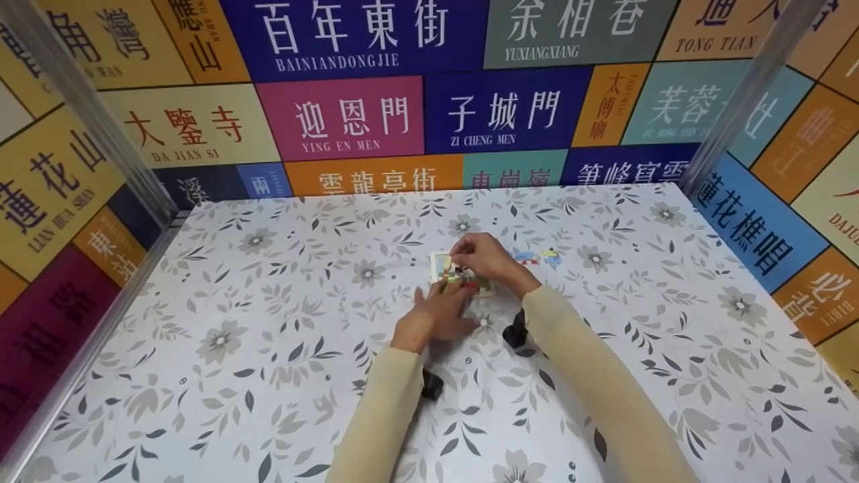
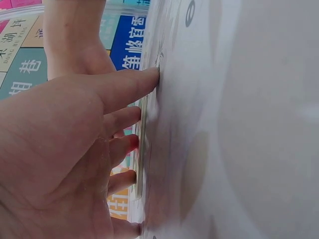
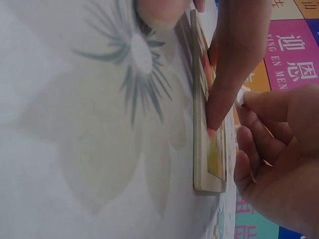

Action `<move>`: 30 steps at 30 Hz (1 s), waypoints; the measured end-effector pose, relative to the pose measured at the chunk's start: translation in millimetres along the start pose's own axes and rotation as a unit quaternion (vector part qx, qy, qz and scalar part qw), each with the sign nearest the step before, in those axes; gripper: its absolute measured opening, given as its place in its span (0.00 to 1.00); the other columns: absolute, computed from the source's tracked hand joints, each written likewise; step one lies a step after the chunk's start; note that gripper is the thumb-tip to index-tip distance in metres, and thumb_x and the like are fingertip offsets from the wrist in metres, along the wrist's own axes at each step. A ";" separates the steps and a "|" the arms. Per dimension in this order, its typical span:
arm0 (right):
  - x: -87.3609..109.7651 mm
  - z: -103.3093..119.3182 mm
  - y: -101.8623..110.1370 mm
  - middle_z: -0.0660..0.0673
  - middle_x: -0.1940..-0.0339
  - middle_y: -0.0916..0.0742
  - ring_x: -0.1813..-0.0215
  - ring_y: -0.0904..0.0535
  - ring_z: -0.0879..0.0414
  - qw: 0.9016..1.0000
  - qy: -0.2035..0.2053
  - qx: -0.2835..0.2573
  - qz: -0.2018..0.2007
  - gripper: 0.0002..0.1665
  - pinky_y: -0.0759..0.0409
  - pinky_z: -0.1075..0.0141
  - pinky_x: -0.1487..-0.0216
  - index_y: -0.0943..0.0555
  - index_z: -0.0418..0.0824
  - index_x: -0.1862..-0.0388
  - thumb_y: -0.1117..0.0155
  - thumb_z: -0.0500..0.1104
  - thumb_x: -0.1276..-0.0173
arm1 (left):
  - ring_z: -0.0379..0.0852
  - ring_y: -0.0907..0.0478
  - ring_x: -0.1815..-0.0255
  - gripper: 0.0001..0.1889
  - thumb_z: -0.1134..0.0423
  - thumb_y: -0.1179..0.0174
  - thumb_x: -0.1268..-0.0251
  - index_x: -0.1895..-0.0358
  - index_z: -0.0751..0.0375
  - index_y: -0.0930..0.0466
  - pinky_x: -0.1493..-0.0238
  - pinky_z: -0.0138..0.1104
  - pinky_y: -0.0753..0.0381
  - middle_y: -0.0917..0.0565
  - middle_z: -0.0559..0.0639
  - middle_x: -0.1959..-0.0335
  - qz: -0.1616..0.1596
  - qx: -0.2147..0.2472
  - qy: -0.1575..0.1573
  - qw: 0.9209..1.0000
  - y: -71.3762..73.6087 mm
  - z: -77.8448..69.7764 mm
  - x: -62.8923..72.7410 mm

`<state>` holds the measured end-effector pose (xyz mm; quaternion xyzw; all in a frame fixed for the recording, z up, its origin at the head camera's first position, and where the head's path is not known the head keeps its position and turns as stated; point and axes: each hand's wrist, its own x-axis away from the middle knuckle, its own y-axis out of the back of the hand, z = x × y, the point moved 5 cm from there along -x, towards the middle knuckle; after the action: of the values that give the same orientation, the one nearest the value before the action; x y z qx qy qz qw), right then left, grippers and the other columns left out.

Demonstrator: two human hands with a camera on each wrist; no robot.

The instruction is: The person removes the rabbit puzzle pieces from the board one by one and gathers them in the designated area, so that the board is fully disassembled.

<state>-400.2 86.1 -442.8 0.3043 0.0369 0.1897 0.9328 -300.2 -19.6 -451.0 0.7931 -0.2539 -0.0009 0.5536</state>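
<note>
A small wooden picture puzzle board [image 1: 434,259] with a pale rim lies flat on the patterned cloth, partly hidden by both hands. My left hand [image 1: 444,314] rests over its near side. Its extended fingers [image 2: 122,149] press on the board, while the thumb touches the cloth, as the left wrist view shows. Over the far side of the board, my right hand [image 1: 488,258] pinches a small puzzle piece [image 3: 240,97] between thumb and index finger. Only a bit of the piece's white edge shows; its picture is hidden.
Loose colourful pieces, one blue and red [image 1: 525,257] and one blue and yellow [image 1: 551,257], lie just right of the right hand. Clear uprights stand at both back corners of the table [image 1: 288,402]. Panels with large characters [image 1: 342,117] rise behind and at both sides.
</note>
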 end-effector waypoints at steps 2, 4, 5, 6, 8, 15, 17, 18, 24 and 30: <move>1.0 0.0 3.5 0.40 0.59 0.13 0.53 0.15 0.45 1.000 0.000 -0.016 -0.013 0.10 0.18 0.62 0.53 0.17 0.35 0.52 0.40 0.39 0.26 | 0.56 0.58 0.15 0.36 0.44 0.46 0.26 0.19 0.41 0.48 0.22 0.66 0.61 0.50 0.45 0.16 0.002 0.001 0.001 1.000 -0.3 0.1 0.0; 2.6 -1.2 7.4 0.41 0.60 0.13 0.53 0.15 0.45 0.999 -0.005 -0.028 -0.020 0.10 0.19 0.64 0.54 0.17 0.35 0.52 0.39 0.38 0.27 | 0.56 0.59 0.15 0.37 0.44 0.46 0.27 0.19 0.41 0.49 0.22 0.66 0.62 0.51 0.45 0.16 0.004 0.005 0.002 1.000 -0.5 0.4 -0.4; 3.9 -2.4 9.5 0.42 0.60 0.13 0.53 0.15 0.46 0.999 -0.010 -0.030 -0.022 0.09 0.19 0.65 0.55 0.17 0.35 0.52 0.39 0.38 0.27 | 0.56 0.59 0.15 0.37 0.44 0.46 0.27 0.19 0.41 0.49 0.22 0.66 0.62 0.51 0.45 0.16 0.005 0.006 0.003 1.000 -0.7 0.5 -0.7; 5.4 -3.8 11.7 0.43 0.60 0.13 0.53 0.15 0.47 0.999 -0.014 -0.032 -0.022 0.09 0.19 0.65 0.54 0.17 0.36 0.52 0.38 0.38 0.27 | 0.56 0.59 0.15 0.37 0.44 0.46 0.27 0.19 0.41 0.49 0.22 0.66 0.62 0.51 0.45 0.16 0.006 0.008 0.004 1.000 -1.0 0.7 -0.9; 9.6 -7.3 15.8 0.43 0.59 0.13 0.52 0.16 0.48 0.999 -0.023 -0.029 -0.020 0.10 0.19 0.64 0.52 0.17 0.36 0.52 0.38 0.39 0.27 | 0.56 0.59 0.15 0.37 0.44 0.45 0.27 0.19 0.41 0.49 0.22 0.66 0.63 0.50 0.45 0.16 0.006 0.012 0.005 1.000 -2.1 1.4 -1.1; 31.5 -21.3 35.0 0.40 0.52 0.13 0.52 0.18 0.53 0.999 -0.032 -0.002 -0.009 0.12 0.21 0.62 0.49 0.17 0.37 0.50 0.38 0.42 0.26 | 0.56 0.58 0.15 0.36 0.45 0.45 0.27 0.19 0.41 0.47 0.21 0.65 0.62 0.49 0.46 0.16 0.002 0.011 0.002 1.000 -4.1 0.7 -0.6; 37.1 -24.1 42.2 0.41 0.53 0.12 0.54 0.18 0.56 0.999 -0.028 -0.005 -0.014 0.12 0.22 0.64 0.50 0.17 0.36 0.51 0.37 0.42 0.27 | 0.57 0.58 0.15 0.36 0.45 0.45 0.27 0.20 0.41 0.47 0.21 0.66 0.61 0.48 0.46 0.17 -0.002 0.007 -0.001 1.000 -3.2 -0.6 -0.4; 39.7 -26.1 45.6 0.41 0.54 0.12 0.54 0.18 0.57 0.999 -0.028 -0.007 -0.017 0.12 0.21 0.63 0.50 0.17 0.36 0.51 0.36 0.42 0.27 | 0.57 0.57 0.15 0.36 0.45 0.45 0.27 0.19 0.42 0.47 0.21 0.66 0.61 0.48 0.47 0.17 -0.002 0.006 -0.001 1.000 -3.3 -0.7 -0.8; 49.6 -48.0 56.8 0.40 0.53 0.13 0.53 0.18 0.53 0.999 -0.041 -0.019 -0.024 0.13 0.20 0.60 0.48 0.17 0.35 0.49 0.37 0.42 0.27 | 0.56 0.59 0.15 0.37 0.45 0.46 0.27 0.19 0.41 0.48 0.21 0.65 0.64 0.50 0.46 0.16 0.001 0.007 0.007 1.000 -4.8 2.5 -1.7; 55.6 -66.0 62.9 0.45 0.58 0.13 0.60 0.22 0.57 0.998 -0.059 -0.002 -0.021 0.10 0.24 0.67 0.59 0.17 0.37 0.52 0.37 0.41 0.28 | 0.56 0.59 0.15 0.36 0.46 0.45 0.27 0.20 0.41 0.47 0.21 0.64 0.63 0.50 0.45 0.16 -0.003 0.011 0.009 1.000 -3.3 1.5 -1.3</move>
<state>-381.7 190.3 -457.2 0.3119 -0.0120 0.1519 0.9378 -300.4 -19.5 -454.8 0.7999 -0.2467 0.0074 0.5471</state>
